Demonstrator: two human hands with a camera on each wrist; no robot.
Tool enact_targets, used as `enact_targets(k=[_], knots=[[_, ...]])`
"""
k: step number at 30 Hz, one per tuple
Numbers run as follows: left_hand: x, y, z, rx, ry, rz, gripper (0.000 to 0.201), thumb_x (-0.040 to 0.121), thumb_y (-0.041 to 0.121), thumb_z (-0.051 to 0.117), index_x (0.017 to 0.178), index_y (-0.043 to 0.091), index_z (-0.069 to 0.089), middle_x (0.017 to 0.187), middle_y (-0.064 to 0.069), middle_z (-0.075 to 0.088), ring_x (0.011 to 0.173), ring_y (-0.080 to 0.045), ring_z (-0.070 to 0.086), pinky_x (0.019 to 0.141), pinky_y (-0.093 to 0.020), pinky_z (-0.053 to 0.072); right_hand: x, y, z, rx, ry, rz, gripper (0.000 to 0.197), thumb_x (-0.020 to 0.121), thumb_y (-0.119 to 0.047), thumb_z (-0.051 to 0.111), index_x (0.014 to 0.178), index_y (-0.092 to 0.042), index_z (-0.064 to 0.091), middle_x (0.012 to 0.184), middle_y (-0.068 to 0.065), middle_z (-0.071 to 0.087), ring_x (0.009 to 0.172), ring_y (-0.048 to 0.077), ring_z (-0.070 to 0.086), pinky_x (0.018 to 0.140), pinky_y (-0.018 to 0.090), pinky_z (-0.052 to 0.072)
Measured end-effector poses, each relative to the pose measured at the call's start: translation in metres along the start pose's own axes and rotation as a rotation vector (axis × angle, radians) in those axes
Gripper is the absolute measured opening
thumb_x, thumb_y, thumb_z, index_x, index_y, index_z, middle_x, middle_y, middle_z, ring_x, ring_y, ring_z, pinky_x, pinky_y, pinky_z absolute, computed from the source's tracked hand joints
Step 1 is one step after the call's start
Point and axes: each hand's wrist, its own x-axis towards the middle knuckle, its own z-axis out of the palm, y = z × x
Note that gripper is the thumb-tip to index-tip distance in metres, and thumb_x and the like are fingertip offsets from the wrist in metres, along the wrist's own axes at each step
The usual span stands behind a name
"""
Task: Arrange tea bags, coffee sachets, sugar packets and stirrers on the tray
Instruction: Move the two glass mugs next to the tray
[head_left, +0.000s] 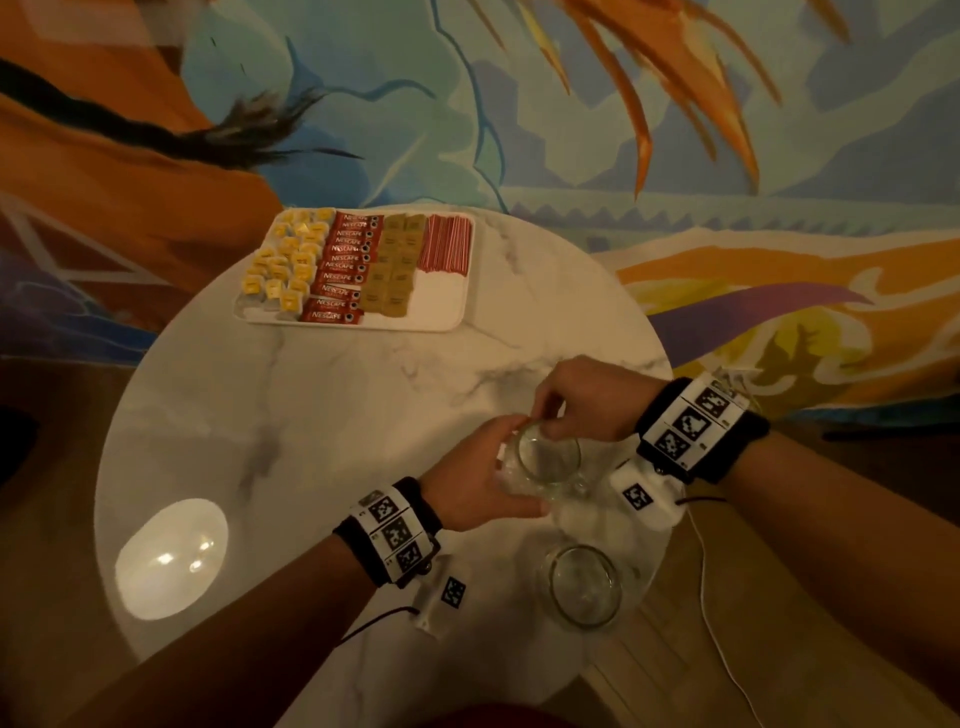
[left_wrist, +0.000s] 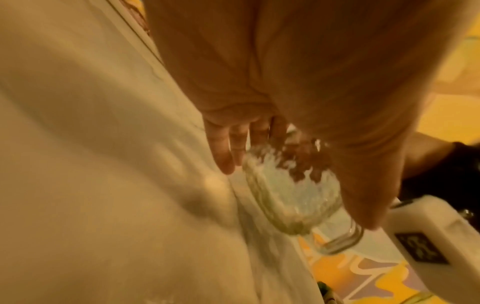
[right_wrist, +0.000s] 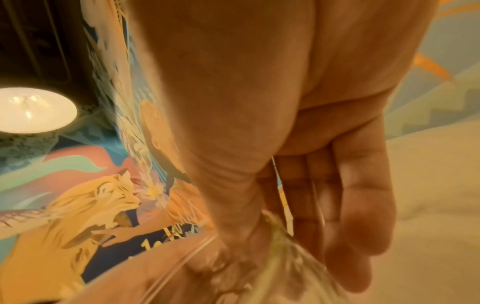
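Both hands meet at a clear glass mug (head_left: 548, 457) standing on the round marble table (head_left: 322, 415), near the right side.

Left hand (head_left: 475, 483): fingers lie along the left wall of the mug, thumb stretched along its near side. In the left wrist view the fingers (left_wrist: 223, 152) run nearly straight down the ribbed glass (left_wrist: 291, 193), thumb on the opposite side, so the hand cups the mug between them; grip looks loose, digits spread apart rather than tightly curled. The mug's handle (left_wrist: 342, 242) projects at its lower end in that view.

Right hand (head_left: 582, 397): comes in over the far rim, fingers curled, thumb and fingertips pinching the rim. Right wrist view is blurred; the fingers (right_wrist: 361, 216) bend down toward the glass (right_wrist: 285, 257), thumb on the other side of the rim.

A second empty glass (head_left: 584, 584) stands nearer, at the table's right edge, apart from both hands.

Tray (head_left: 441, 306): white, at the far side of the table, well apart from the hands. Columns left to right: yellow-tagged tea bags (head_left: 288, 260), red coffee sachets (head_left: 348, 265), brown sugar packets (head_left: 395, 265), red-striped stirrers (head_left: 447, 244). The near right corner of the tray is bare.
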Motion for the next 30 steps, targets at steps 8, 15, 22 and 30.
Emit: enact_targets(k=[8,15,22,30], knots=[[-0.02,-0.014,-0.005,-0.012,0.245,-0.011,0.07,0.068,0.034,0.092,0.127,0.03,0.054,0.121,0.016,0.064,0.111,-0.001,0.062,0.093,-0.032,0.054,-0.021,-0.04,-0.009,-0.152,0.084,-0.156,0.039,0.088,-0.056,0.066,0.113,-0.026,0.067,0.099,-0.011,0.067,0.075,0.005,0.055,0.071,0.027,0.047],[-0.035,-0.038,-0.034,0.059,0.379,-0.098,0.079,0.061,0.056,0.088,0.128,0.027,0.055,0.124,0.014,0.064,0.114,-0.002,0.062,0.098,-0.034,0.053,-0.071,-0.065,0.033,-0.293,-0.361,-0.292,0.061,0.083,-0.066,0.065,0.132,-0.03,0.058,0.126,-0.006,0.058,0.107,0.016,0.059,0.087,0.029,0.048],[-0.035,-0.035,-0.044,0.081,0.378,-0.076,0.075,0.063,0.054,0.085,0.127,0.027,0.056,0.123,0.014,0.063,0.115,0.0,0.06,0.098,-0.028,0.05,-0.073,-0.061,0.069,-0.505,-0.612,-0.244,0.082,0.078,-0.058,0.076,0.145,-0.024,0.042,0.135,0.003,0.049,0.11,0.026,0.058,0.084,0.037,0.05],[-0.039,-0.035,-0.056,0.138,0.438,-0.067,0.08,0.062,0.055,0.086,0.13,0.025,0.056,0.122,0.014,0.064,0.113,0.001,0.061,0.095,-0.019,0.048,-0.032,-0.051,0.046,-0.449,-0.46,-0.219,0.066,0.079,-0.043,0.073,0.137,-0.021,0.051,0.129,0.002,0.052,0.089,0.022,0.058,0.069,0.03,0.045]])
